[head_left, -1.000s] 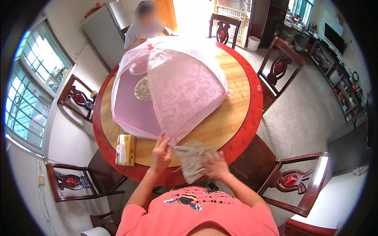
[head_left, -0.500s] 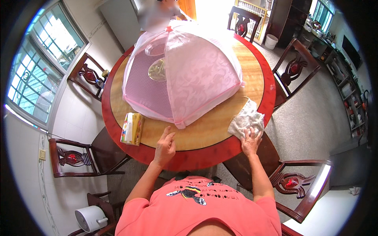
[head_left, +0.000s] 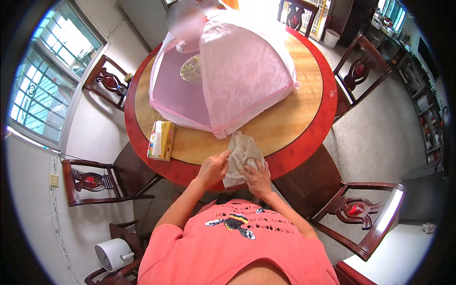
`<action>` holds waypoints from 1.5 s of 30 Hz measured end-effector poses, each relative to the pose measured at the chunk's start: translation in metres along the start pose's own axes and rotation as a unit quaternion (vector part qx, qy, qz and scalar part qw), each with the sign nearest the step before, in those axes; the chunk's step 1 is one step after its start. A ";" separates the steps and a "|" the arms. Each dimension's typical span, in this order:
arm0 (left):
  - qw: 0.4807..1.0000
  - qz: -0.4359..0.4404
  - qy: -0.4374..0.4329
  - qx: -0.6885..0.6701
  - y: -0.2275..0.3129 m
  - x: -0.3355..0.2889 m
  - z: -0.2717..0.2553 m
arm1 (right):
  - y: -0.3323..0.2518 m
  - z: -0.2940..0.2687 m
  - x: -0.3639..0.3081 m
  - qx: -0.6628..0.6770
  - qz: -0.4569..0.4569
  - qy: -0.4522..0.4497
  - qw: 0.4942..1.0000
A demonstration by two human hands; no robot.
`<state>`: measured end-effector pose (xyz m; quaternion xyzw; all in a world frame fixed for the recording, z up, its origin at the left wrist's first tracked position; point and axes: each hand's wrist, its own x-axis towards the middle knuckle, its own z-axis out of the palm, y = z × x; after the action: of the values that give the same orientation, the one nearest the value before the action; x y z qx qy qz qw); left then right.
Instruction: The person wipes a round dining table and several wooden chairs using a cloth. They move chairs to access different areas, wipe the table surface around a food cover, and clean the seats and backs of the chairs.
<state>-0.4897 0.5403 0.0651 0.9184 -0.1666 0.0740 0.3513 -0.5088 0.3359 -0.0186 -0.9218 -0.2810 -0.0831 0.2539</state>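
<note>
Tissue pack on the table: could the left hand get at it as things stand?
Probably yes: the tissue pack lies left of the left hand, outside the pink cover, with nothing visible between.

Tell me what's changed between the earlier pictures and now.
The left hand left the near corner of the pink mesh cover and is now at the left edge of the grey cloth. The right hand, on the cloth throughout, took it to the right side of the table, then back left to the near edge. Cover and tissue pack stayed put.
</note>
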 end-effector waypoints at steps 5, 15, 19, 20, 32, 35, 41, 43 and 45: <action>0.998 -0.045 -0.025 -0.022 -0.003 -0.004 -0.003 | 0.018 0.003 0.015 0.104 -0.017 0.041 0.994; 0.957 -0.136 -0.129 -0.223 0.000 -0.003 0.011 | 0.018 -0.041 0.044 0.780 0.292 -0.115 0.541; 0.839 -0.231 -0.165 -0.464 0.004 0.014 0.008 | 0.022 -0.038 0.049 0.864 0.300 -0.146 0.377; 0.827 -0.227 -0.132 -0.497 0.009 0.016 0.006 | 0.024 -0.038 0.049 0.871 0.296 -0.146 0.365; 0.979 -0.131 0.006 0.154 -0.102 -0.007 0.011 | 0.075 -0.012 0.035 0.194 0.311 0.181 0.913; 0.989 -0.077 0.045 0.119 -0.080 -0.006 0.035 | 0.084 -0.015 0.032 0.113 0.316 0.225 0.915; 0.969 0.028 -0.071 0.237 -0.016 -0.019 0.059 | 0.138 -0.021 0.028 -0.121 0.327 0.242 0.906; 0.959 -0.005 -0.051 0.279 -0.052 -0.022 0.058 | 0.150 -0.034 0.026 -0.193 0.351 0.237 0.885; 0.951 -0.052 -0.025 0.303 -0.083 -0.023 0.043 | 0.176 -0.030 0.015 -0.274 0.351 0.256 0.858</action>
<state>-0.4808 0.5757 -0.0245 0.9905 -0.0976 0.0794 0.0551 -0.3983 0.2024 -0.0624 -0.9378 0.1706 -0.2949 0.0665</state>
